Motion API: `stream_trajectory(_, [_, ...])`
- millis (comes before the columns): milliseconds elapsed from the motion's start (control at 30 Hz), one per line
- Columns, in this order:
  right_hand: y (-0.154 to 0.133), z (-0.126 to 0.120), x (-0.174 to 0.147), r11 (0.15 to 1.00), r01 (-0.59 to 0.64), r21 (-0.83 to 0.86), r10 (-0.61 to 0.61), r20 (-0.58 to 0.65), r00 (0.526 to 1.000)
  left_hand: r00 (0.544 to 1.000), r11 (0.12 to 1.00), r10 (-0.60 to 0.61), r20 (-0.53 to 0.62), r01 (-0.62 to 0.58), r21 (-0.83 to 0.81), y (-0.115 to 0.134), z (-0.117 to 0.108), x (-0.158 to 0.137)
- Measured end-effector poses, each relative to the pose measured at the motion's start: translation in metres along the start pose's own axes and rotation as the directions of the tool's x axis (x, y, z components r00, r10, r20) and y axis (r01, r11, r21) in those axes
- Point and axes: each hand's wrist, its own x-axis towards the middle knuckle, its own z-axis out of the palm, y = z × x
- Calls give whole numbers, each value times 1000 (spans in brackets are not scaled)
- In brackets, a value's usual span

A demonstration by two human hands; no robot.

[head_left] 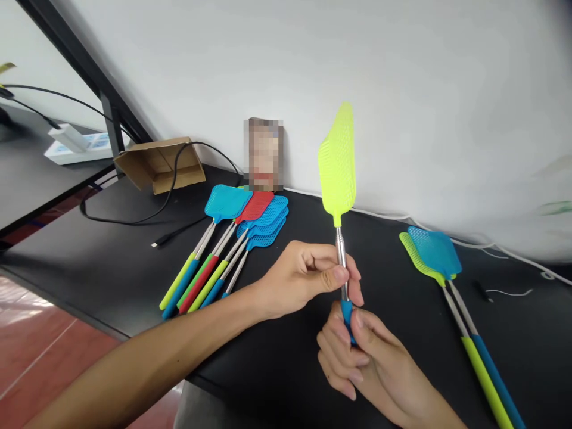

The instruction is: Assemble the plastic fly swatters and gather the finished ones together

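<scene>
Fingers of the left hand (pixel 304 277) are pinched on the metal shaft of a lime-headed fly swatter (pixel 338 173), while those of the right hand (pixel 379 363) wrap its blue handle, holding it upright above the middle of the bench (pixel 268 357). At far left, an open cardboard box (pixel 163 164) shows its brown inner walls, a black cable (pixel 129 223) looping across it. One upright object (pixel 263 155) at the far side is pixelated, any contents unreadable. More swatters (pixel 226 202) lie left; a lime-and-blue pair (pixel 434 250) lies right.
</scene>
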Motion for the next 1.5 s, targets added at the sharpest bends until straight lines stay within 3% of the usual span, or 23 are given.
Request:
stream_trajectory(133, [-4,-2,-1,983,58,-175,-64,-29,998,994,999,41,-101,-37,37,0,7,-4])
stream_trajectory(233, [-5,-5,-3,858,78,-507,-147,-99,984,970,993,107,-218,-93,75,4,4,-2])
stream_trajectory(300, [-4,-8,-5,626,36,-779,-229,-139,964,912,973,223,-345,-184,142,12,-6,1])
stream_trajectory(367, [-1,-10,-4,267,6,-964,-327,-85,941,792,928,372,-485,-304,215,22,-20,6])
stream_trajectory(400, [0,-12,-2,83,2,-997,-371,-29,928,732,904,427,-532,-339,260,26,-27,9])
stream_trajectory(467, [0,-18,1,-194,-12,-981,-455,79,887,674,872,490,-553,-363,329,31,-35,12])
stream_trajectory(533, [-6,-26,4,-355,-99,-929,-556,125,822,718,881,470,-514,-342,328,29,-35,12])
stream_trajectory(600, [-17,-36,6,-466,-242,-851,-635,131,761,822,919,373,-429,-263,295,23,-27,10])
stream_trajectory(667, [-28,-46,6,-545,-386,-744,-675,116,729,905,937,259,-338,-150,316,16,-18,7])
stream_trajectory(733, [-35,-54,5,-574,-482,-663,-692,78,717,945,925,171,-279,-57,376,10,-11,5])
stream_trajectory(900, [-38,-58,7,-545,-511,-664,-696,19,718,974,842,72,-215,56,536,0,-9,2])
stream_trajectory(1000, [-43,-53,6,-392,-442,-807,-711,-40,702,979,784,56,-194,77,616,-4,-8,2])
stream_trajectory(1067, [-49,-47,3,-123,-317,-940,-684,-152,713,982,774,39,-183,86,627,-5,-6,1])
stream_trajectory(1133, [-54,-40,2,282,-122,-952,-602,-274,750,986,790,-5,-167,106,604,-6,-3,0])
stream_trajectory(1200, [-55,-35,2,630,78,-773,-516,-342,785,987,816,-75,-141,142,560,-7,1,-2])
stream_trajectory(1233, [-54,-32,3,733,155,-663,-496,-364,789,986,830,-112,-125,162,534,-7,3,-3])
stream_trajectory(1300, [-50,-29,6,820,241,-520,-484,-403,777,981,851,-170,-95,195,487,-10,7,-5])
stream_trajectory(1400, [-43,-25,9,826,253,-505,-496,-436,751,974,875,-210,-83,225,429,-11,11,-7])
stream_trajectory(1500, [-38,-22,9,825,246,-509,-485,-412,772,968,893,-240,-80,252,373,-10,10,-6])
